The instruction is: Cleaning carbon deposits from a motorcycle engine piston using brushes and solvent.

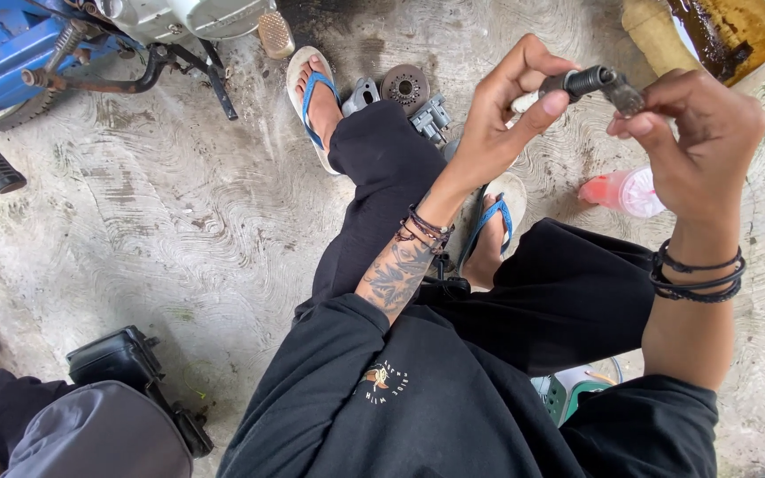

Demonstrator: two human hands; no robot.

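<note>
Both hands are raised in front of me over my knees, holding one small dark metal part (597, 84) with a white tip. My left hand (499, 111) pinches its left end between thumb and fingers. My right hand (697, 133) grips its right end with the fingertips. Below them, on the concrete floor (179, 221) by my feet in blue sandals, lie a round toothed gear (405, 87) and grey metal engine parts (431, 117).
A blue motorcycle (37, 62) with footpeg and engine stands at the top left. A pink plastic cup (623, 191) lies right of my foot. A tray of dark oil (723, 31) sits at the top right. Another person's sleeve and a black box (126, 363) are at the bottom left.
</note>
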